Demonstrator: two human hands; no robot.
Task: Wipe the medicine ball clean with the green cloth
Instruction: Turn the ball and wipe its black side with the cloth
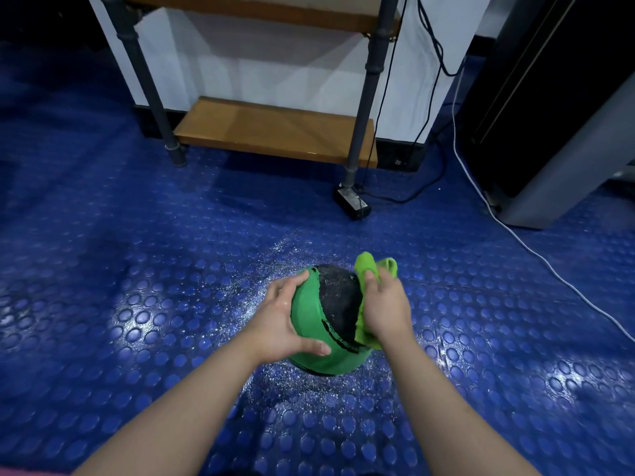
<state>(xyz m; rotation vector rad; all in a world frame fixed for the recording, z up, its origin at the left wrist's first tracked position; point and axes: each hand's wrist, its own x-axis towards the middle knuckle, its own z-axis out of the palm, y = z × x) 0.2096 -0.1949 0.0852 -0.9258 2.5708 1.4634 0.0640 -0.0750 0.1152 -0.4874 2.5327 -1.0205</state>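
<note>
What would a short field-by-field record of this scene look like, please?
ball: green and black, on the floor
left hand: holds the ball's left side, fingers spread
right hand: holds the cloth against the ball's right side
cloth: bright green, bunched, sticking out past the fingers
floor: blue, studded, speckled wet around the ball
behind: shelf with wooden boards; black adapter at its foot

The left forearm [178,407] and right forearm [446,403] are bare to the frame edge; left hand [287,317] and right hand [386,304] are bare too; a pink strip [20,471], perhaps clothing, shows bottom-left.
</note>
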